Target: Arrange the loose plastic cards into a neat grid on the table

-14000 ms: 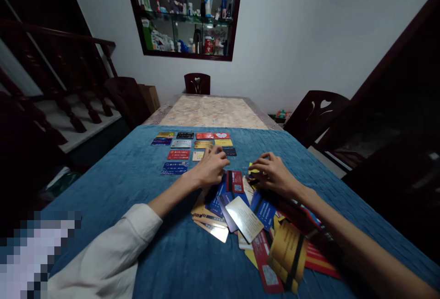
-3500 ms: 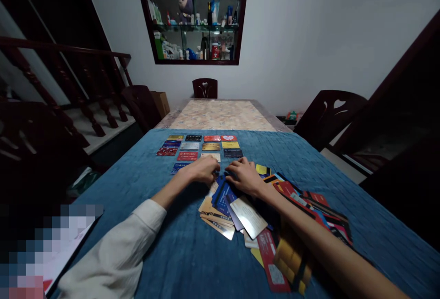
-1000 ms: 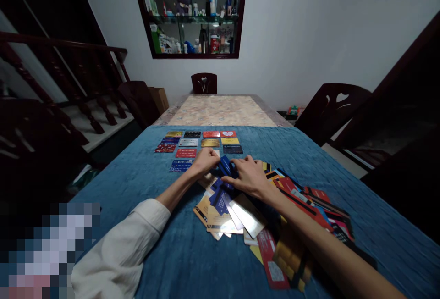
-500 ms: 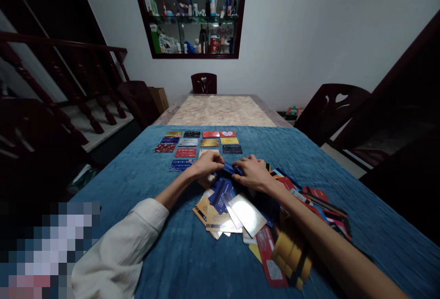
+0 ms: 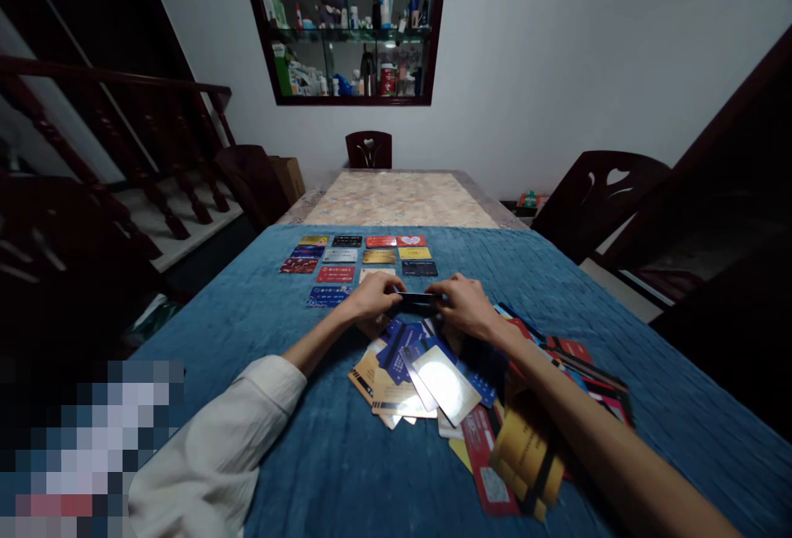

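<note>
My left hand (image 5: 376, 296) and my right hand (image 5: 461, 304) pinch the two ends of a card (image 5: 417, 298), which shows almost edge-on between them. Its printed face cannot be made out. Below the hands lies a loose pile of cards: blue cards (image 5: 402, 350), a shiny pale card (image 5: 446, 384), gold-orange cards (image 5: 396, 396) and a red card (image 5: 486, 451). Beyond the hands, other cards are laid out in rows, among them a red card (image 5: 336, 275), a blue card (image 5: 329, 297) and a dark card (image 5: 419, 269). My left hand partly covers a pale card (image 5: 377, 274).
A blue cloth (image 5: 297, 439) covers the near part of the table. More mixed cards (image 5: 582, 373) are heaped at the right, partly behind my right forearm. Chairs (image 5: 600, 200) stand around the table, and a shelf niche (image 5: 346, 35) is set in the wall.
My right hand has shifted slightly right and up. The card between my hands has turned from a tilted blue face to nearly edge-on. More of the blue cards below is uncovered.
</note>
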Tool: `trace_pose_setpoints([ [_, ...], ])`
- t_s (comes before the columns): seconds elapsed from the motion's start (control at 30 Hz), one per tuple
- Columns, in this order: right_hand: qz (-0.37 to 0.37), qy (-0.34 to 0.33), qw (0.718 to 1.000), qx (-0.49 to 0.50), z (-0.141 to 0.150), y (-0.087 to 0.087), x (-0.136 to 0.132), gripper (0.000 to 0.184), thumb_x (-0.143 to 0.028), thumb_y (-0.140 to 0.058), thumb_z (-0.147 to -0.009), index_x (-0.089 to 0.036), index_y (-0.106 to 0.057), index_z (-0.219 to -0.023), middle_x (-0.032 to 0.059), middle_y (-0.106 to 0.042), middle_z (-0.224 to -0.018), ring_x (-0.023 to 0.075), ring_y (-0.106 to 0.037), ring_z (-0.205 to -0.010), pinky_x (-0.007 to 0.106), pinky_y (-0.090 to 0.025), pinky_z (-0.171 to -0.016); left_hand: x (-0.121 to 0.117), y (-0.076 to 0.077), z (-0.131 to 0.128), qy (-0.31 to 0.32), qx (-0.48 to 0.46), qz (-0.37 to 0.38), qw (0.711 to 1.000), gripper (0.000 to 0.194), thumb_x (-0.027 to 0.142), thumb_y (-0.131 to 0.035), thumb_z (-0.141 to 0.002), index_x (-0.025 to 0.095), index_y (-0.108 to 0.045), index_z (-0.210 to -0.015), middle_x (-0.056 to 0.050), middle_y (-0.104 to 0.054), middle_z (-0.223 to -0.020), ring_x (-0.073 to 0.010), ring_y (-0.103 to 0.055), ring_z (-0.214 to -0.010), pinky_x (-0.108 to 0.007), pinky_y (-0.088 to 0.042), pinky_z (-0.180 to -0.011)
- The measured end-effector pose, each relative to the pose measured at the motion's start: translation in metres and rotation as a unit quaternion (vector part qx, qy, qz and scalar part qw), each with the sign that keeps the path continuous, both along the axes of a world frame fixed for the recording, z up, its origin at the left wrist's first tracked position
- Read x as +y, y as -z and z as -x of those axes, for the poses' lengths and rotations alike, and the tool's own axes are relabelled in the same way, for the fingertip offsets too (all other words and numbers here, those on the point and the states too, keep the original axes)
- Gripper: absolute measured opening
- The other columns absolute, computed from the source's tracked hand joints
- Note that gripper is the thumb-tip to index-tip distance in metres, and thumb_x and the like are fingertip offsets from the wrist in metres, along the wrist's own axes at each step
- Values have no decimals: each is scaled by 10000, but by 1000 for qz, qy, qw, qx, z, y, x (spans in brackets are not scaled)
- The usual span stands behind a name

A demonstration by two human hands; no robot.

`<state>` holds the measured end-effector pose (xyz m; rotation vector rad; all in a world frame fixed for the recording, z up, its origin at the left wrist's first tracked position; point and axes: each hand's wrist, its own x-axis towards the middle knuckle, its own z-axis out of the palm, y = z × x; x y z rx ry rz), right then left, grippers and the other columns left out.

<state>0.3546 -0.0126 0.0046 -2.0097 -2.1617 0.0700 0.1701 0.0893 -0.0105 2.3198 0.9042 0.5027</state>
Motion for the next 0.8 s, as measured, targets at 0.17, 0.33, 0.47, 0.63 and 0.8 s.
trace_pose_setpoints([
  [0.17,-46,-3,999,16,1,1,0,263,-200,-494,-898,-249,-705,-1047,50,-728,-1018,216,-574,-977,313,-350,-806,0,-3,0,-26,-5,-30,999,207,153,-575,-729,128,-749,-839,3,-641,-656,-124,-565,-660,-205,-416,-627],
  [0.33,-62,5,998,30,3,8,2,299,-203,-505,-897,-262,-630,-1162,42,-716,-1052,213,-581,-1001,320,-342,-840,-1,-6,0,-42,8,-43,998,193,180,-585,-720,138,-743,-823,-17,-683,-742,-148,-590,-730,-230,-442,-693],
  [0.47,-56,14,998,8,6,10,1,403,-159,-491,-879,-256,-549,-1266,61,-709,-1037,230,-583,-1004,338,-332,-854,-2,-5,1,-40,17,-51,998,184,174,-568,-718,138,-736,-787,-8,-671,-707,-152,-589,-718,-238,-446,-700],
  [0.63,-64,24,998,-11,9,11,0,471,-120,-486,-858,-247,-483,-1312,80,-703,-1045,230,-588,-993,331,-322,-853,-4,1,-1,-37,16,-62,997,224,122,-570,-694,141,-740,-838,-8,-679,-725,-157,-599,-720,-235,-458,-698],
  [0.8,-71,40,996,-22,12,13,-1,404,-156,-473,-880,-242,-487,-1274,93,-691,-1076,242,-589,-1018,345,-315,-851,-10,7,-4,-36,12,-100,994,414,43,-533,-676,147,-731,-1025,-43,-723,-876,-185,-640,-800,-263,-495,-790],
])
